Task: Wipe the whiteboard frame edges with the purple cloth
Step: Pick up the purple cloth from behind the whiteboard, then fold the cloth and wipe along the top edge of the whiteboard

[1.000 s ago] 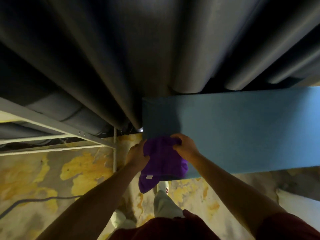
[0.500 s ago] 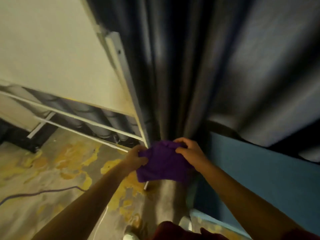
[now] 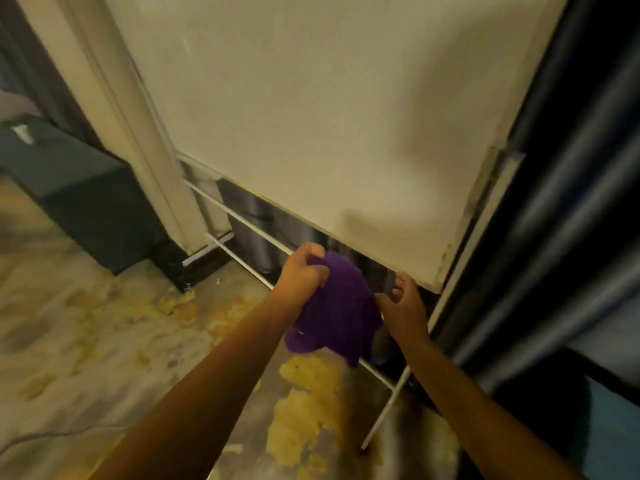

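Note:
The whiteboard fills the upper middle of the head view, and its bottom frame edge slants down to the right corner. My left hand grips the top of the purple cloth, which hangs bunched just below that edge. My right hand is at the cloth's right side under the board's lower right corner, fingers spread and loosely bent; whether it pinches the cloth is unclear.
Thin white stand bars run under the board, and one leg reaches the floor. Dark curtains hang at the right. A pale pillar and a dark box stand at the left. The floor is mottled yellow and grey.
The view has swung left from the blue panel and curtains to the whiteboard. Both hands have carried the cloth up to the board's bottom edge, and the right hand's fingers have loosened.

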Motion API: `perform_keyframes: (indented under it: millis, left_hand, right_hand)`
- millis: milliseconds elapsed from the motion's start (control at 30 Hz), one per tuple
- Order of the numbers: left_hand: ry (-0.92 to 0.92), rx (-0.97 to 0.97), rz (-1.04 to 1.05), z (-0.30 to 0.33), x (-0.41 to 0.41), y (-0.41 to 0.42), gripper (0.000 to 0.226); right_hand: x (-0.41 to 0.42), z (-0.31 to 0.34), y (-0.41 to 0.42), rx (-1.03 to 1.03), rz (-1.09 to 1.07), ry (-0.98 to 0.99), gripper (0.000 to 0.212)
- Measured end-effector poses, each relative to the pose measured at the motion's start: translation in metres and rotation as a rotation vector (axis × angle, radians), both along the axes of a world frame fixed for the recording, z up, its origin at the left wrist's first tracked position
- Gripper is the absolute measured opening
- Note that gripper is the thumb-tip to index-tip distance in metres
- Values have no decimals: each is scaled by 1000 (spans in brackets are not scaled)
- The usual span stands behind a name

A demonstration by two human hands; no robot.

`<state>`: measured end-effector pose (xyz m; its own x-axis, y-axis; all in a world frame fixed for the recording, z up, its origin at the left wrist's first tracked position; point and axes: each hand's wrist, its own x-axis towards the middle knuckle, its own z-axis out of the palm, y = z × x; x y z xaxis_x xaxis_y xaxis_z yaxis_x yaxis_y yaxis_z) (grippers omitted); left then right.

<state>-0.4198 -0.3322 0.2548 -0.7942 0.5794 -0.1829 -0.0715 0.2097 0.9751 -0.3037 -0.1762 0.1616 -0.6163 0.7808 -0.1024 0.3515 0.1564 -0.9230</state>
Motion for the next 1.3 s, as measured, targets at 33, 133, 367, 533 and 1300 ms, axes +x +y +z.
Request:
perform_keyframes:
  millis: [33,133,367,533,1300]
  left_hand:
    - [37,9,0,8,-17,-11,42]
    - [173,50,-38,30,-65,-37,48]
    - [287,114,12,77,-169,-90,59]
    - [115,147,98,107,-271,-109,47]
    - [593,149,183,209,-748,-217,20]
  right_hand:
    - [-20,14,-13,27,65,45,66]
    - [-78,60,-41,0,287,206,57]
    - [-216,127,-102,127,582,155,45]
    - [-322,177,-112,331,672,272,25]
    - [-764,249,-167,187,779,359,32]
